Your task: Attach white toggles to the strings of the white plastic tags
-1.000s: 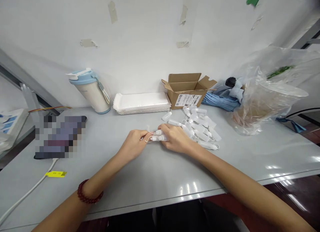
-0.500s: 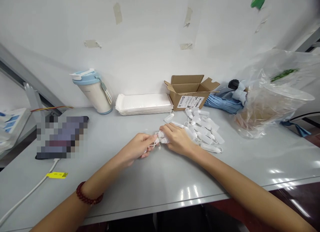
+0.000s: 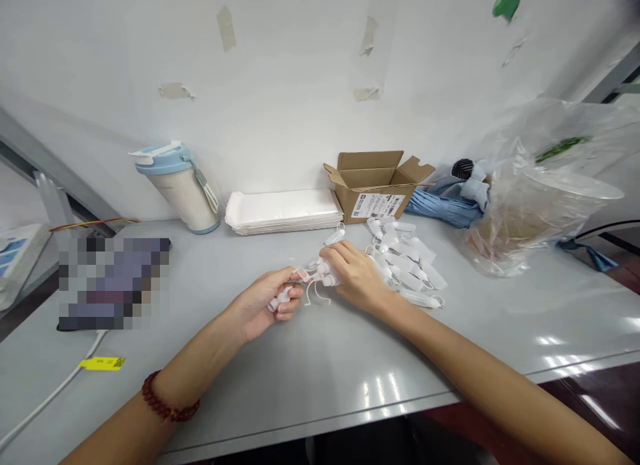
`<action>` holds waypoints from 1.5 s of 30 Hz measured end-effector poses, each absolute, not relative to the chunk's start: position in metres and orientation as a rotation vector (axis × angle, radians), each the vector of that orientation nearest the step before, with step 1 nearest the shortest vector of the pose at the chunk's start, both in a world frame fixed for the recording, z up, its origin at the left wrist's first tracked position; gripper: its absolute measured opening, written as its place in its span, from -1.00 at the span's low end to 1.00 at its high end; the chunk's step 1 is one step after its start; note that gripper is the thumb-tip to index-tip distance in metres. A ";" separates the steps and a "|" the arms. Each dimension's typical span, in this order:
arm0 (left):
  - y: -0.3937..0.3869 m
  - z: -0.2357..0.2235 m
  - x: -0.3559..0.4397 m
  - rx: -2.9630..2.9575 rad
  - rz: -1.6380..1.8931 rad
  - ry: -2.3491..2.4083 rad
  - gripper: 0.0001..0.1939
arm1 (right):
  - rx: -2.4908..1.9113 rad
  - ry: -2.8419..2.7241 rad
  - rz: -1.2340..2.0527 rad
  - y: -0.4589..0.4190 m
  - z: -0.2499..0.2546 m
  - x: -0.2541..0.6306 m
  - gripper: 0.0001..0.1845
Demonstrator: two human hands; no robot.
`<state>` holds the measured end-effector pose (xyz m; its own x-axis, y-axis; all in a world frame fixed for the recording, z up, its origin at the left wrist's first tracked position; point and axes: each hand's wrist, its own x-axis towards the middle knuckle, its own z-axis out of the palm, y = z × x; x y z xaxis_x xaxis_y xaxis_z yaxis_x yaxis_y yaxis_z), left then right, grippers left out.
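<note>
My left hand (image 3: 270, 301) is closed around a small white cap-like plastic piece (image 3: 280, 299). Its thumb and forefinger pinch the end of a thin white loop strap (image 3: 304, 274). Several small translucent bottles with white caps (image 3: 327, 275) are gathered under the curled fingers of my right hand (image 3: 357, 273), caps pointing left toward the other hand. White straps dangle between both hands above the table. Just right of my right hand lies a loose pile of similar translucent bottles (image 3: 407, 263), some with looped cords. One more bottle (image 3: 335, 236) lies behind it.
Along the wall stand a blue-lidded tumbler (image 3: 183, 195), a stack of white packets (image 3: 285, 211) and an open cardboard box (image 3: 375, 201). Farther right are a folded blue umbrella (image 3: 443, 207) and a plastic bag with a container (image 3: 540, 211). A blurred phone (image 3: 115, 281) with a cable (image 3: 55, 391) lies left.
My left hand has drawn slightly left and down, turning to show the small white piece in its fingers. Straps now hang in the wider gap. My right hand stays on the bottles.
</note>
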<state>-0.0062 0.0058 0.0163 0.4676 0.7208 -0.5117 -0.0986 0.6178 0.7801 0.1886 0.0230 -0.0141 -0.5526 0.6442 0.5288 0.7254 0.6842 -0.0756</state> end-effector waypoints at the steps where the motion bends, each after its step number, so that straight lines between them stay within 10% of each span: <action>1: 0.006 0.018 -0.008 0.736 0.618 0.953 -0.82 | -1.040 -2.354 -0.202 0.024 -0.015 0.189 -0.50; 22: 0.003 0.016 -0.009 2.165 0.770 1.331 -0.79 | -0.739 -2.355 -0.194 0.017 -0.024 0.181 -0.38; 45: 0.008 0.015 -0.017 2.247 0.729 1.325 -0.76 | -0.903 -2.455 0.027 0.019 -0.026 0.184 -0.48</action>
<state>-0.0172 0.0075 0.0155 0.4057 0.8870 0.2207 0.6611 -0.4515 0.5992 0.1840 0.0190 -0.0264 -0.6428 0.6094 0.4642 0.5989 0.7776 -0.1915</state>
